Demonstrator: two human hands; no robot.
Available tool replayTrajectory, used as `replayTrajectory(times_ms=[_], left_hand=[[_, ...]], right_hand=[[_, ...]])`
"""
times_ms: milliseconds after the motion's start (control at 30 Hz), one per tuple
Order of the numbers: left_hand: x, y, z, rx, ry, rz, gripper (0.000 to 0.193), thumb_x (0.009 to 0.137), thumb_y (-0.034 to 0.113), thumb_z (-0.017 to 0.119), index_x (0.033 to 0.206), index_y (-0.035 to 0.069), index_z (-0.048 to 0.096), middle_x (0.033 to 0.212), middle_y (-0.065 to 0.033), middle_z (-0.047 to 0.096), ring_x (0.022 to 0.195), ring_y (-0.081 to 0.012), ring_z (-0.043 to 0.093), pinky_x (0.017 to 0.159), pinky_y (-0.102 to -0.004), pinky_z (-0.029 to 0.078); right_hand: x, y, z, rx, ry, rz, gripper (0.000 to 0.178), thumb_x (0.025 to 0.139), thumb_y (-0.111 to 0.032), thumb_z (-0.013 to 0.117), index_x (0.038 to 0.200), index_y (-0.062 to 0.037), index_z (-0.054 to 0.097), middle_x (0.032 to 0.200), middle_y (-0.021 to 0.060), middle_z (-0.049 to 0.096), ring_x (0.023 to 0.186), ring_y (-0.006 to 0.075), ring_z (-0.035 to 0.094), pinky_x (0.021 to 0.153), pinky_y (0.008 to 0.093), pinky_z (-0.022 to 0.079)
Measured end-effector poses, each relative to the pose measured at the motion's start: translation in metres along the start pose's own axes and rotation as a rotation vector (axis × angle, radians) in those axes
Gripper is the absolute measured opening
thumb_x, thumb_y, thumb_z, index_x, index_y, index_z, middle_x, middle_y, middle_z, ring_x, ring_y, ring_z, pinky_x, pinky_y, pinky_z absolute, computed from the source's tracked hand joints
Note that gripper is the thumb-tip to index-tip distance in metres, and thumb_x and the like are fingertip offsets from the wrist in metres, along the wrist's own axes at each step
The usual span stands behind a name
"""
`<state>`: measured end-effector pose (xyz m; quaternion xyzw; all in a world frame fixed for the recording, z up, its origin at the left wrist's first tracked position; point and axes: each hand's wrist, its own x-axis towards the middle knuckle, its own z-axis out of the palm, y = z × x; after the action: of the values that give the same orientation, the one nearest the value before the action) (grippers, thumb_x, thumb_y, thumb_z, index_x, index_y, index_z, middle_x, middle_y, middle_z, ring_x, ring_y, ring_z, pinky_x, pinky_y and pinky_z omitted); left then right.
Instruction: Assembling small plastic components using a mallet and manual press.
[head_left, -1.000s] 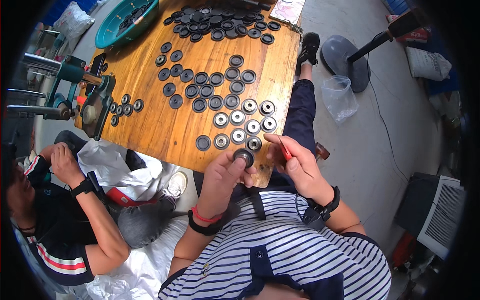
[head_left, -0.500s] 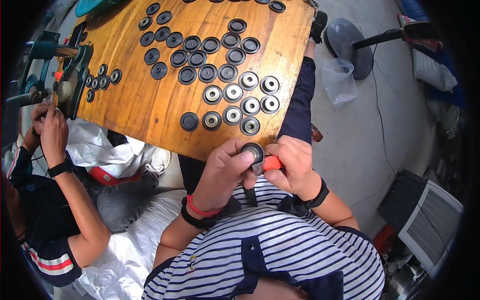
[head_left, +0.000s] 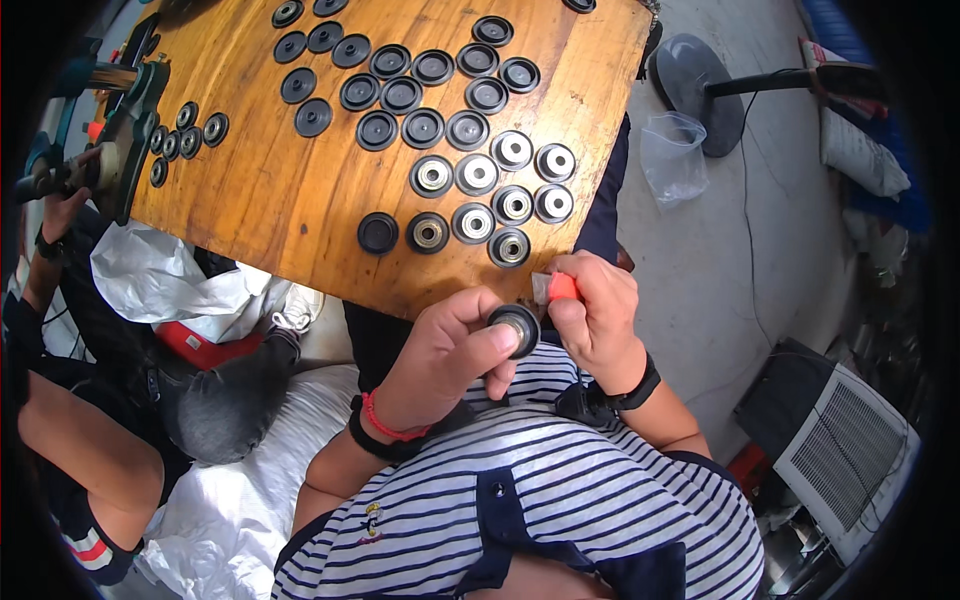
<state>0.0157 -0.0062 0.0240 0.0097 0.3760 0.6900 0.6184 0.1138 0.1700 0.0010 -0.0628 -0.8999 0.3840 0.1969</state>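
Pinched in my left hand [head_left: 440,350] is a black round wheel [head_left: 527,322] with a metal bearing in its middle; the thumb presses on its face. My right hand [head_left: 607,318] is closed around a small tool with an orange-red handle [head_left: 563,287] and a short, pale flat end, kept a little apart from the wheel. Both hands are just off the near edge of a wooden table [head_left: 290,225]. Closest on the tabletop are several wheels with bearings [head_left: 477,174] and one black wheel without a visible bearing [head_left: 378,233].
Farther back lie several plain black wheels [head_left: 401,95], with a small group of bearing wheels [head_left: 188,142] at left. A green press [head_left: 120,130] stands at the left edge, a co-worker's arm [head_left: 90,440] below it. A fan base [head_left: 695,85] and plastic bag [head_left: 672,160] are at right.
My hands have drawn apart: the tool has moved right and up, away from the wheel, which has come slightly nearer to me. The co-worker's arm has shifted left.
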Motion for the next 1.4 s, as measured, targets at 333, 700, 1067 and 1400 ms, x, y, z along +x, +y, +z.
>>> replayTrajectory(times_ms=[333, 700, 1067, 1400], left_hand=[[-0.001, 0.009, -0.002, 0.029, 0.040, 0.005, 0.016, 0.094, 0.018, 0.056, 0.090, 0.003, 0.055, 0.069, -0.0018, 0.058, 0.057, -0.0061, 0.053, 0.054, -0.0202, 0.044], [-0.013, 0.009, -0.001, 0.124, -0.130, -0.069, 0.016, 0.093, 0.018, 0.057, 0.089, 0.003, 0.055, 0.069, -0.0006, 0.058, 0.056, -0.0046, 0.053, 0.053, -0.0195, 0.043], [-0.009, 0.006, -0.008, 0.132, -0.048, -0.054, 0.018, 0.094, 0.020, 0.057, 0.094, 0.002, 0.055, 0.070, -0.0002, 0.058, 0.057, -0.0045, 0.053, 0.054, -0.0194, 0.044], [-0.020, 0.008, 0.008, 0.273, -0.146, -0.108, 0.019, 0.092, 0.020, 0.056, 0.085, 0.003, 0.053, 0.065, -0.0018, 0.056, 0.053, -0.0066, 0.050, 0.050, -0.0214, 0.042]], right_hand=[[0.000, 0.000, -0.005, 0.069, -0.172, -0.269, 0.052, 0.080, -0.053, 0.065, 0.088, -0.0012, 0.062, 0.067, 0.0074, 0.053, 0.054, 0.0247, 0.055, 0.050, 0.0332, 0.044], [-0.001, -0.003, 0.003, -0.006, -0.050, 0.152, 0.043, 0.086, -0.044, 0.064, 0.085, -0.0017, 0.059, 0.067, 0.0090, 0.055, 0.055, 0.0258, 0.057, 0.051, 0.0342, 0.045], [-0.007, -0.002, -0.005, 0.112, -0.207, -0.280, 0.053, 0.083, -0.054, 0.061, 0.085, -0.0017, 0.061, 0.066, 0.0069, 0.053, 0.054, 0.0249, 0.055, 0.049, 0.0337, 0.043], [-0.010, 0.003, -0.007, 0.068, -0.076, 0.062, 0.050, 0.090, -0.050, 0.056, 0.083, -0.0005, 0.058, 0.065, 0.0102, 0.053, 0.053, 0.0270, 0.055, 0.048, 0.0346, 0.042]])
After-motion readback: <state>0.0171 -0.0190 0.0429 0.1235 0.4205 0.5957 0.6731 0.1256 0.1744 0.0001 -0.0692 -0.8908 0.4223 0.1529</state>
